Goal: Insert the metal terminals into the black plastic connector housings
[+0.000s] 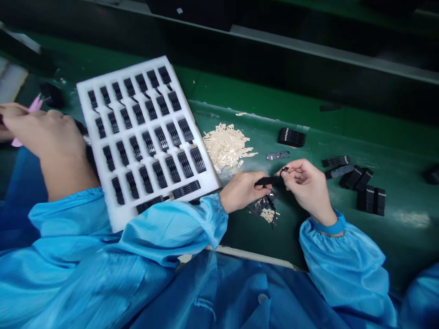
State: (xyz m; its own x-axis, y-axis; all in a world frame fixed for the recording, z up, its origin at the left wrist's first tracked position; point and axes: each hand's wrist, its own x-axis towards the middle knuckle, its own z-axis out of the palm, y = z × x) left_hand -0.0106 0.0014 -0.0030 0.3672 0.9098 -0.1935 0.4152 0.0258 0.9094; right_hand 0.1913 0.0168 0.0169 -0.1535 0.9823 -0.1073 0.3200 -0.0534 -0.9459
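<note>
White foam tray [120, 74] sits at ten o'clock, its slots keeping black strips apart on the green table [404, 246]. Near the centre, the left grip [242, 192] and right grip [307, 187] clench one black strip [269, 181] from both ends, seemingly to hold it steady for close work.

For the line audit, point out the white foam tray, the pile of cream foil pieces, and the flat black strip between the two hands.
White foam tray [120, 75]: head view, bare upper rim.
Pile of cream foil pieces [226, 146]: head view, pile's middle.
Flat black strip [269, 181]: head view, its exposed middle.
</note>
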